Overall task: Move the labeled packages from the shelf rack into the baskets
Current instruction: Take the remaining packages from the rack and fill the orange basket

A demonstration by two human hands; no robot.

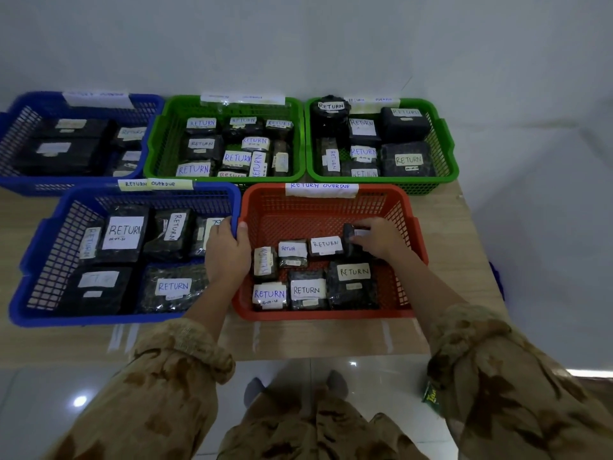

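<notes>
You read "RETURN OVERDUE" on tape strips [321, 190] of red basket [331, 315], centre, and blue basket [99, 318], lower left. Packages [351, 290] say "RETURN".

A pale wooden tabletop [464, 244] stands against a plain white wall [298, 44] at twelve o'clock. Glossy white floor tiles [49, 400] lie at six o'clock; a small green packet [430, 393] shows at four o'clock.

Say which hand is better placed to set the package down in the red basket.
Right. The right hand pinches the black package inside the red basket; the left hand only grips its rim.
</notes>
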